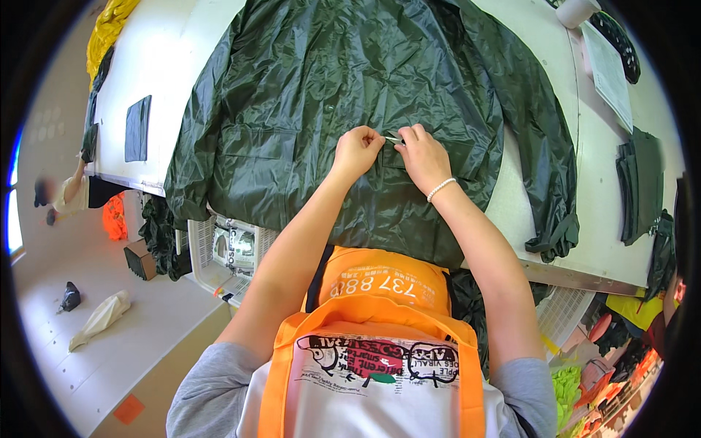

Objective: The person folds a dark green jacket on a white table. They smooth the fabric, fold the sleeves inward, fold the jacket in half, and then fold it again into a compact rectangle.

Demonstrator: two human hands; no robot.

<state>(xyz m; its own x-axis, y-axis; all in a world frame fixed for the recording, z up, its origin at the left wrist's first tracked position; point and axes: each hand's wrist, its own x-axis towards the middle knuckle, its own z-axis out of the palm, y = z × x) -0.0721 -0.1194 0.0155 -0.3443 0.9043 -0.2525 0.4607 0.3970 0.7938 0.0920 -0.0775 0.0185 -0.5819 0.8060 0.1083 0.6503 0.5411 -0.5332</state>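
A dark green jacket (307, 80) lay spread over the worktop (171, 55), its hem hanging past the near edge. The left hand (356, 153) pinched its fingers together at the jacket's front; whether they gripped thread or cloth, I couldn't tell. The fingers of the right hand (423, 157) were curled closed around a small shiny tool (394, 139) — its exact kind was too small to tell — beside a pocket flap (456, 155).

The step in hand looked like fine work on that front; the next move seemed to call for steady fingertips and flat cloth. Creases were the chief thing in the way.

A folded dark cloth (138, 128) lay near the worktop's left edge, a folded green pile (640, 186) at its right edge, and a paper sheet (607, 73) toward the far right corner. Below the near edge, leftward, stood a white basket (202, 255) holding packages (243, 247).
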